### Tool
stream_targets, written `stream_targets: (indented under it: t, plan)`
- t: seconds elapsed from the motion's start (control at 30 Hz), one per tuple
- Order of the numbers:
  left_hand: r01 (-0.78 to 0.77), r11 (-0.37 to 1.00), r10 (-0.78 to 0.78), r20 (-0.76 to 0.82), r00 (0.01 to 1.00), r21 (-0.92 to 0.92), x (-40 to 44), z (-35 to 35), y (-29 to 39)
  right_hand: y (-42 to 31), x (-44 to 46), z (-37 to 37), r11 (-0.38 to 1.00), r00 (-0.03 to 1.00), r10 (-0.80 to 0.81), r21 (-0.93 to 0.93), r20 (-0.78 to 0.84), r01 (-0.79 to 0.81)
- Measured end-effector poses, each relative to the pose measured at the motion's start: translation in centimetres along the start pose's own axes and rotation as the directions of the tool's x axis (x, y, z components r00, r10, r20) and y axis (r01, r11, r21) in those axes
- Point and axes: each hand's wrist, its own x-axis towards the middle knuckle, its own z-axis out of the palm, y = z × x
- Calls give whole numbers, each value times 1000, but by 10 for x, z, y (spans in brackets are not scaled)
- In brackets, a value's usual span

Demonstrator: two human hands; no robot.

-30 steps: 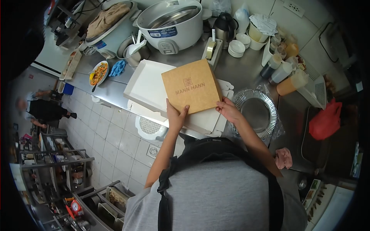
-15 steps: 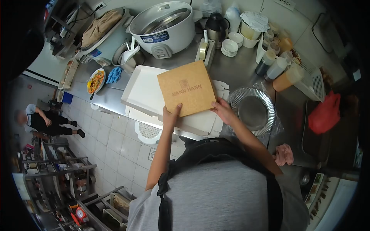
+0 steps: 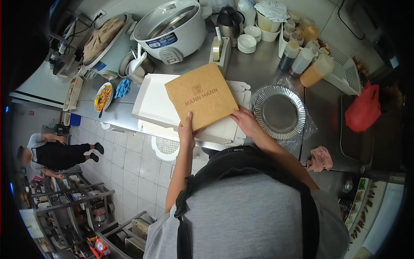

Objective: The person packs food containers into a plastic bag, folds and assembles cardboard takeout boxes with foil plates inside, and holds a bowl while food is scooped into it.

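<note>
A closed brown cardboard box (image 3: 202, 98) printed "MANN HANN" is held level over the steel counter. My left hand (image 3: 186, 131) grips its near left edge, thumb on top. At its near right corner, my right hand (image 3: 245, 121) pinches the box. Beneath it lie open white cardboard boxes (image 3: 152, 96), partly hidden by the brown one. A round silver foil tray (image 3: 279, 112) with a fluted rim rests on clear plastic just right of my right hand.
Rice cooker (image 3: 172, 36), tape dispenser (image 3: 219, 54), small white bowls (image 3: 246, 43) and sauce bottles (image 3: 317, 71) line the back. A food dish (image 3: 103, 97) and blue cloth (image 3: 123, 87) are left, a red bag (image 3: 363, 108) and pink cloth (image 3: 319, 159) right. Another person (image 3: 60, 153) stands far left.
The view has shifted, so the counter items appear further left and slightly higher. Both hands still hold the brown box. The other person's arms and legs have changed position.
</note>
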Motion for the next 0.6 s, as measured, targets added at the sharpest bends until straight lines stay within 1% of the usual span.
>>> stream_targets:
  t: [0.03, 0.13, 0.2, 0.23, 0.3, 0.33, 0.43, 0.5, 0.53, 0.57, 0.6]
  plan:
    - [5, 1000, -5, 4, 1000, -1, 2, 0, -1, -1, 1, -1, 999, 1000, 11, 32, 8, -11]
    - [17, 1000, -17, -2, 1000, -1, 2, -2, -2, -4, 8, -6, 998, 998, 64, -18, 17, -64]
    - [19, 1000, -19, -10, 1000, 6, 5, -5, -6, -8, 7, 0, 996, 998, 53, -77, 27, -51]
    - [11, 1000, -11, -3, 1000, -22, 4, -7, -7, -11, 7, 4, 993, 998, 44, -108, 34, -40]
    - [-5, 997, 7, 26, 1000, -77, 8, -16, -11, -13, 1, 16, 973, 999, 44, -225, -1, -43]
    - [-22, 998, 24, 31, 999, -57, 13, -24, -15, -15, -3, 22, 959, 999, 35, -280, -24, -40]
    - [-55, 998, 53, 115, 992, 16, 11, -33, -2, -21, -18, 27, 966, 991, 27, -259, 128, 7]
    - [-53, 998, 43, 205, 978, 44, 7, -31, 10, -24, -33, 24, 959, 993, 17, -284, 115, 17]
    - [-33, 998, 20, 218, 976, 56, 5, -28, 14, -26, -42, 23, 955, 994, 15, -297, 109, 18]
    - [-32, 997, 15, 240, 971, 68, -1, -19, 19, -37, -54, 27, 962, 996, 8, -271, 92, 17]
    - [-31, 996, 8, 263, 965, 81, -7, -9, 24, -47, -65, 27, 950, 996, -38, -306, 83, 62]
